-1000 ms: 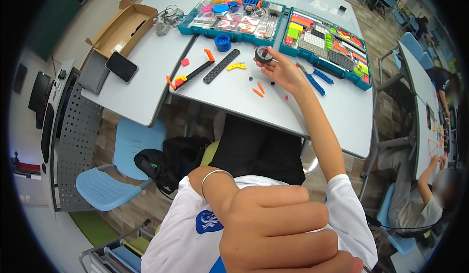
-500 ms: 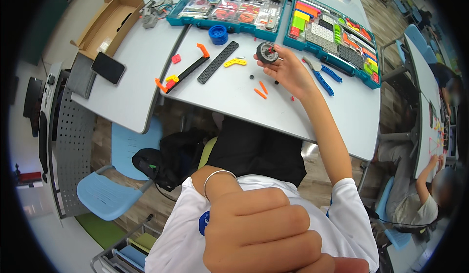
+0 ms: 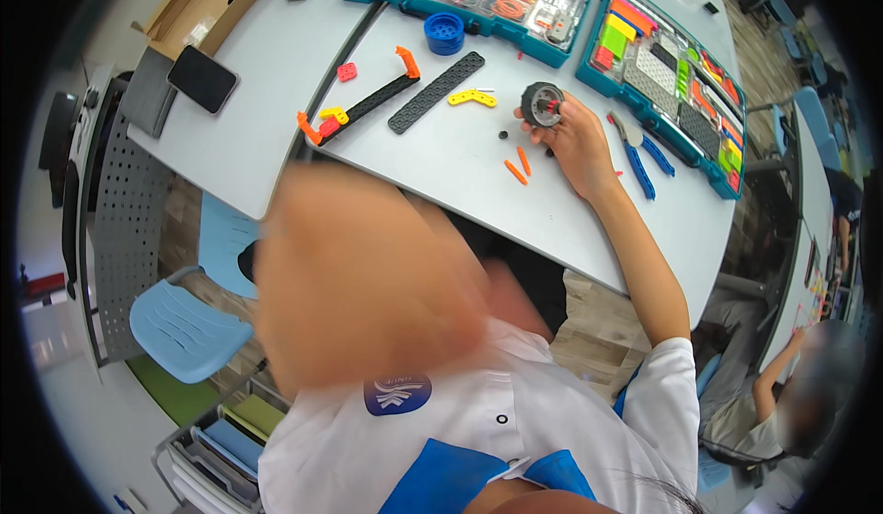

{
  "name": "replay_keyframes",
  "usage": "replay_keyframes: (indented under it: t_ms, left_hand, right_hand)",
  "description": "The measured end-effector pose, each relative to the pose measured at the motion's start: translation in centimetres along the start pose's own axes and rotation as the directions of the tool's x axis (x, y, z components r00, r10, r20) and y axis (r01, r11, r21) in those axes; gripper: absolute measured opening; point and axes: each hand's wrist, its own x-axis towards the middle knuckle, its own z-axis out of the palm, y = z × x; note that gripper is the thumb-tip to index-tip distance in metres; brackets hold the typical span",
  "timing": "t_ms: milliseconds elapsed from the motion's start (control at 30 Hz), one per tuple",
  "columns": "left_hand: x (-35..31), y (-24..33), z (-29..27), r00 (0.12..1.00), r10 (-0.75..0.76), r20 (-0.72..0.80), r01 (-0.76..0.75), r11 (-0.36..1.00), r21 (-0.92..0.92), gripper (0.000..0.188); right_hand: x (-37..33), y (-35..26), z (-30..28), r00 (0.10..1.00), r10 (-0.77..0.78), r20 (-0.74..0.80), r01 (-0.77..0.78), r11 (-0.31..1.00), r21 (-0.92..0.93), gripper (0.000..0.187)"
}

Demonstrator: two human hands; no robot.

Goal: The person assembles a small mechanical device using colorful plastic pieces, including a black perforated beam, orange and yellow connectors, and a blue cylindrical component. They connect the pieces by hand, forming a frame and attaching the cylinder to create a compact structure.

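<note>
Black wheel (image 3: 542,105): a small dark wheel with a red hub, held just above the grey table (image 3: 460,169), near the far right part of the tabletop and close to the right-hand parts tray.
Right hand (image 3: 572,139): reaches out over the table, fingers closed around the wheel, thumb and fingertips pinching its rim.
Left hand (image 3: 368,284): raised close to the camera, a large blurred shape — whether it is closed or spread, I cannot tell; it holds nothing that can be made out.
Beside the wheel: two short orange pegs (image 3: 518,165) lie on the table just below the right hand, and a tiny black piece (image 3: 503,134) sits to the left of the wheel.
Yellow angle piece (image 3: 472,97): flat on the table, left of the wheel, apart from it.
Black perforated beam (image 3: 435,92): long and flat, lying aslant, left of the yellow piece.
Blue round part (image 3: 444,32): upright near the far trays.
Blue pliers (image 3: 635,153): lying to the right of the right hand, near the wrist.
Teal parts trays (image 3: 681,82): two open sorting boxes along the far edge — full of coloured pieces.
Smartphone (image 3: 202,79): dark, face up, on the left table part, well apart from the hands.
</note>
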Motion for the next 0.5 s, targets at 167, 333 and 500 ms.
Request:
replay_keyframes:
  t_ms: [167,333,500]
  left_hand:
    - [-0.7,-13.0,-3.0,0.979,-0.202,0.032,0.109,0.649,0.753,0.054]
    - [-4.3,-19.1,-5.6,0.814,-0.571,0.107,0.426,0.712,0.558,0.049]
    - [-4.1,-18.6,-4.2,0.826,-0.561,0.06,0.433,0.699,0.569,0.033]
  right_hand:
    - [0.1,0.0,0.5,0.997,0.046,0.059,-0.046,0.999,0.005,0.044]
    - [0.3,0.0,0.9,0.995,0.08,0.064,-0.076,0.995,-0.063,0.056]
    - [-0.1,-0.2,0.8,0.997,0.05,0.053,-0.046,0.996,-0.071,0.056]
